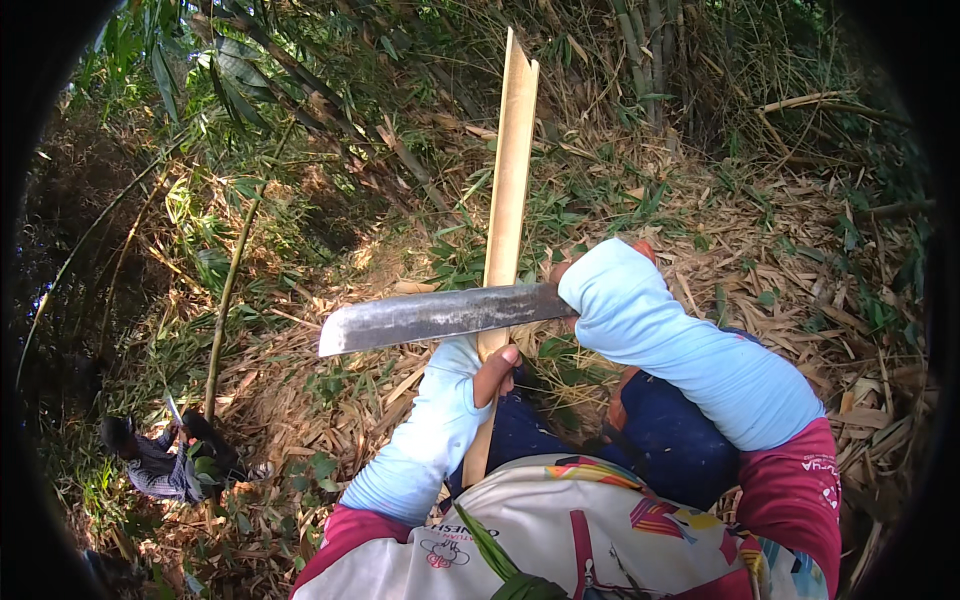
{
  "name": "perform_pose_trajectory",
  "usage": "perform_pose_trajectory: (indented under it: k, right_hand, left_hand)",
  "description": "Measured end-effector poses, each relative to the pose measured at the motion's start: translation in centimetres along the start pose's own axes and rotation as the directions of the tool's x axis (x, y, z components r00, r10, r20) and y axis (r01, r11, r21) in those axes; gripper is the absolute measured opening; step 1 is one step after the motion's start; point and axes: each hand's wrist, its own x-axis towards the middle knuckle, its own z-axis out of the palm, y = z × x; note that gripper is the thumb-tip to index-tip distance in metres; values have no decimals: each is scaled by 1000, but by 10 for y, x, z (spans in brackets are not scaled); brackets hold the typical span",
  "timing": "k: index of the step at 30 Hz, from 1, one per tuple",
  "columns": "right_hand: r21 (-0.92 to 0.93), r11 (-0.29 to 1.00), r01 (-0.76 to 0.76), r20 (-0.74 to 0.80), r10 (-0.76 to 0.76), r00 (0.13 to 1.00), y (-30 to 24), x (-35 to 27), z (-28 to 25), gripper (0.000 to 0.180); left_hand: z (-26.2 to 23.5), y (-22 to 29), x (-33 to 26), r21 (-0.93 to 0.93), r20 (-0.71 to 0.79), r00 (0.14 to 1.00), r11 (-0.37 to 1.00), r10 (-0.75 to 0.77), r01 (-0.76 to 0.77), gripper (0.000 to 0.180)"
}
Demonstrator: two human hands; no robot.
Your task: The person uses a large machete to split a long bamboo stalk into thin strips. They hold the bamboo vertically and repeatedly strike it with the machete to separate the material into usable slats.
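Observation:
A long split piece of bamboo [511, 170], pale on its hollow inner side and notched at the far end, stands away from my body. My left hand [496, 374] is closed round its lower part, thumb across the face. In my right hand [567, 277] is a machete [440, 315] with a broad dark blade and a worn, brighter edge. The blade lies across the bamboo just beyond my left hand, its tip pointing left. Whether the edge bites into the bamboo I cannot tell. Light blue sleeves cover both forearms, and the right one hides most of that hand and the handle.
Dry bamboo leaves and husks [800, 300] litter the ground around my legs. Dense bamboo stems [655, 60] rise at the back. At the lower left another person [165, 470] bends with a blade, near a slanting green bamboo pole [232, 290].

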Motion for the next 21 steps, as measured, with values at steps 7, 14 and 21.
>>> perform_pose_trajectory:
  k: [7, 14, 21]
  right_hand:
    - [51, 997, 58, -138, -50, 989, -2, -6, 12, 18]
    - [-102, 995, -13, -154, -3, 988, -6, -8, 1, 15]
    - [-85, 980, -181, -86, 173, 981, 9, 1, -14, 22]
  left_hand:
    - [11, 5, 1, -3, 0, 999, 999, -36, 36, 31]
    - [10, 15, -4, -10, 64, 998, 999, -30, 30, 39]
    - [4, 20, -15, -46, 101, 986, 990, -130, 135, 50]
